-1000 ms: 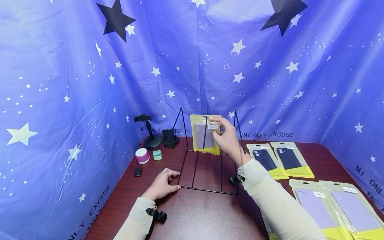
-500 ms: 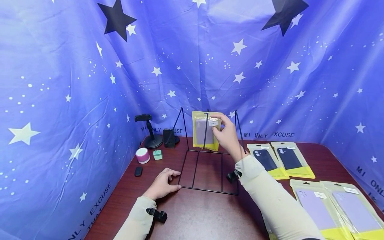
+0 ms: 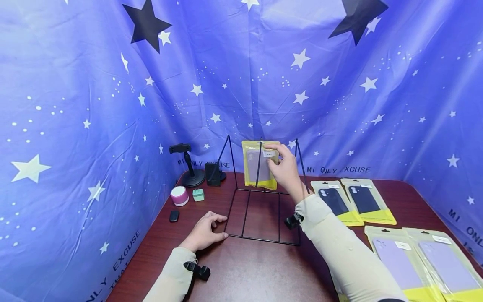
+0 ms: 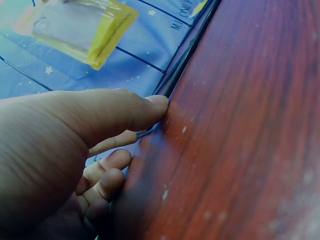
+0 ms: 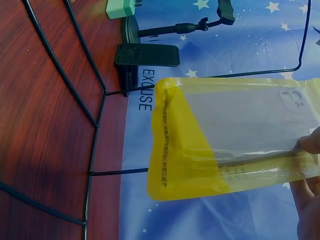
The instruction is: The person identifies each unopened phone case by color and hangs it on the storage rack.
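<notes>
In the head view, my right hand (image 3: pixel 285 167) pinches the right edge of a yellow-trimmed clear pouch (image 3: pixel 250 178) with a pale purple phone case inside. The pouch stands upright at the back of a black wire rack (image 3: pixel 264 240). The rack's middle prong (image 3: pixel 258 170) runs in front of it, with the pouch's hanging hole at the prong's upper part. My left hand (image 3: pixel 203 231) touches the rack's front left corner with thumb and fingertips. In the left wrist view its thumb (image 4: pixel 145 107) lies along the wire; its other fingers are partly hidden behind the thumb.
Two pouches with dark phone cases (image 3: pixel 364 199) and two with purple cases (image 3: pixel 396 260) lie on the right. At the left stand a phone holder (image 3: pixel 192 178), a black phone-like block (image 3: pixel 212 174), a pink-and-white cylinder (image 3: pixel 179 196), a green plug adapter (image 3: pixel 198 195) and a small black object (image 3: pixel 174 216).
The right hand has raised the pouch slightly and moved it back along the prong, mostly within the first half second. The left hand keeps its place at the rack's corner.
</notes>
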`<act>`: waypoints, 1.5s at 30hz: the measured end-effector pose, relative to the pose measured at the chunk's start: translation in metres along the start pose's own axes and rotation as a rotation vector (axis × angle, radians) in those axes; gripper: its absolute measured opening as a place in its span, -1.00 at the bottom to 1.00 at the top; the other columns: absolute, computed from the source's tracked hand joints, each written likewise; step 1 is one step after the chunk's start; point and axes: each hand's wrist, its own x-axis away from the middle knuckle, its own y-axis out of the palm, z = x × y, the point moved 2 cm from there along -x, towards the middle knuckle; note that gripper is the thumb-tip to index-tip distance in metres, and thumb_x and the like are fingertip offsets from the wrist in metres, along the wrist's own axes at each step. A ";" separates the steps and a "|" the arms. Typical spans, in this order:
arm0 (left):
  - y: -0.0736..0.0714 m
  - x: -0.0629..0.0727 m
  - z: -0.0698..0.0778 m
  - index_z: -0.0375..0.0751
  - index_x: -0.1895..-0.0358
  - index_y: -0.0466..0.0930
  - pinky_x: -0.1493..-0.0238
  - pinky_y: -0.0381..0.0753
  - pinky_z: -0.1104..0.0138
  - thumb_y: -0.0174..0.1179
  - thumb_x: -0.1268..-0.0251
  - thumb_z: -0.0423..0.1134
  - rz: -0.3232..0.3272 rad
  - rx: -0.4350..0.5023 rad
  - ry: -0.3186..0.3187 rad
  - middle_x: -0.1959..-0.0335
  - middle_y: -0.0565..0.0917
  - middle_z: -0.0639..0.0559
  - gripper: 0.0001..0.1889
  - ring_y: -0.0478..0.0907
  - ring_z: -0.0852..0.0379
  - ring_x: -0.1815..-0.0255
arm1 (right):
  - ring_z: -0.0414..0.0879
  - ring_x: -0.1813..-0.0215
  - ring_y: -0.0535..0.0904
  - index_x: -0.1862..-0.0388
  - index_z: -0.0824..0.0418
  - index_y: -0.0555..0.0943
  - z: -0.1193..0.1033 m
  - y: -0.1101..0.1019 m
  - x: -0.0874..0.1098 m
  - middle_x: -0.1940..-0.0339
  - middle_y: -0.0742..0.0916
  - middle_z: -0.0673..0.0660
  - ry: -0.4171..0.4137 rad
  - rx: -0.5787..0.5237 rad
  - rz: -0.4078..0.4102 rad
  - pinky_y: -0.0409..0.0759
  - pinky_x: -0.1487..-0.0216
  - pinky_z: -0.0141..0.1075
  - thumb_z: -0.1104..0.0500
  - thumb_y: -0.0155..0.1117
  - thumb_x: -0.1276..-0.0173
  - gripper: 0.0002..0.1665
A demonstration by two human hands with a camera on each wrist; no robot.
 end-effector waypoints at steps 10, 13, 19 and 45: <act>-0.001 0.001 0.001 -0.05 -0.19 0.72 0.06 0.50 0.24 0.62 -0.09 -0.11 0.000 0.002 -0.006 0.08 0.56 0.15 -0.46 0.47 0.15 0.14 | 0.34 -0.05 0.62 -0.17 0.37 0.70 0.036 0.004 -0.005 -0.01 0.64 0.42 0.002 0.000 0.003 0.73 0.09 0.12 0.67 0.28 -0.21 -0.44; -0.001 0.001 0.002 -0.06 -0.19 0.72 0.06 0.50 0.24 0.62 -0.09 -0.11 -0.001 0.007 -0.005 0.09 0.56 0.14 -0.46 0.47 0.15 0.14 | 0.25 -0.04 0.63 -0.18 0.28 0.72 0.044 0.004 -0.005 -0.01 0.66 0.33 -0.018 0.016 0.012 0.75 0.13 0.02 0.64 0.33 -0.21 -0.42; -0.002 0.001 0.003 -0.08 -0.19 0.72 0.06 0.50 0.25 0.62 -0.09 -0.12 0.004 0.012 -0.003 0.09 0.57 0.11 -0.45 0.47 0.14 0.14 | 0.07 -0.05 0.62 -0.20 0.15 0.74 0.046 0.001 -0.004 -0.03 0.67 0.16 -0.032 0.046 0.003 0.75 0.14 -0.17 0.56 0.37 -0.23 -0.41; -0.001 0.001 0.001 -0.07 -0.20 0.72 0.06 0.51 0.26 0.62 -0.10 -0.11 0.001 0.012 0.001 0.07 0.57 0.13 -0.45 0.47 0.15 0.14 | 0.33 -0.24 0.57 -0.19 0.47 0.64 0.025 -0.025 0.026 -0.19 0.61 0.39 -0.033 0.029 0.000 0.50 -0.34 0.14 0.58 0.36 -0.24 -0.50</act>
